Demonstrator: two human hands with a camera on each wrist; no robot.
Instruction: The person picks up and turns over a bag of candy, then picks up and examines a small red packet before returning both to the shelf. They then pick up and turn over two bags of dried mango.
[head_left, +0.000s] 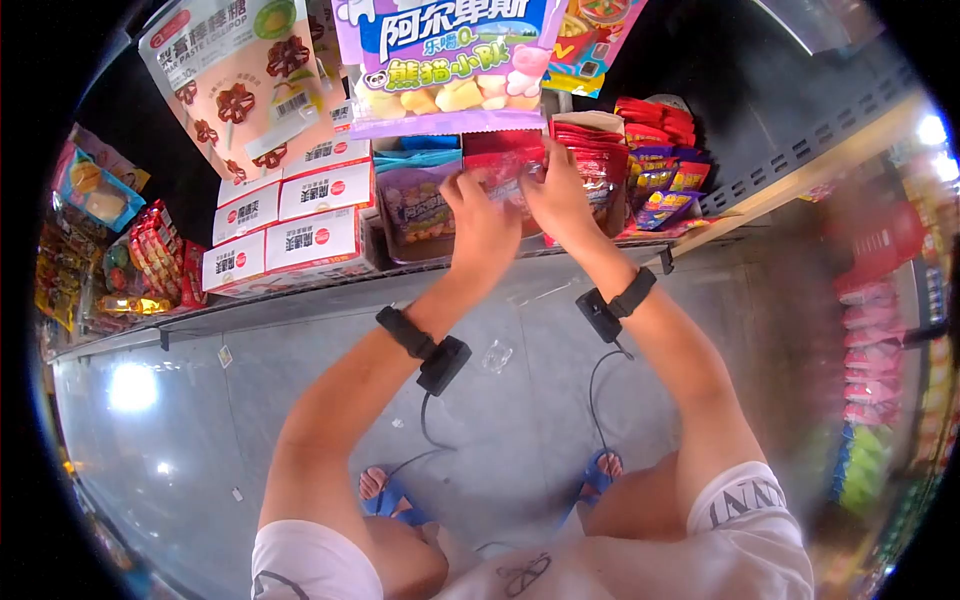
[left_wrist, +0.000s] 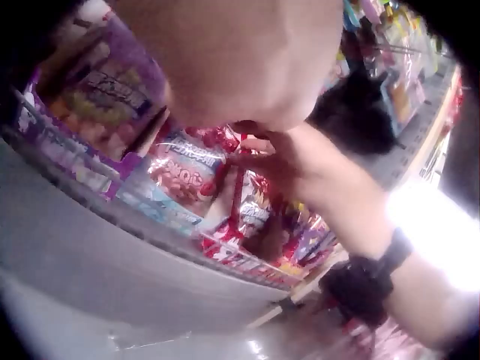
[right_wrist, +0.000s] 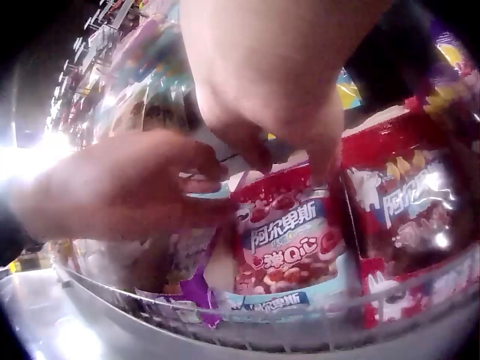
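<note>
A red candy packet with a pale blue lower edge (head_left: 508, 190) (left_wrist: 184, 176) (right_wrist: 289, 244) stands upright in a display box, between purple packets (head_left: 418, 200) (left_wrist: 109, 97) and dark red ones (head_left: 600, 185) (right_wrist: 412, 210). My left hand (head_left: 485, 220) (left_wrist: 232, 60) (right_wrist: 127, 184) holds its upper left side with bent fingers; the left wrist view hides those fingertips. At the upper right corner, my right hand (head_left: 562, 205) (left_wrist: 289, 157) (right_wrist: 262, 97) pinches the packet's top edge between thumb and fingers.
White boxes (head_left: 300, 235) are stacked left of the displays. Large bags (head_left: 450, 70) hang above the hands. Small red and purple packets (head_left: 665, 185) sit to the right. A wire rail (right_wrist: 262, 337) runs along the shelf front, with grey floor (head_left: 520, 400) below.
</note>
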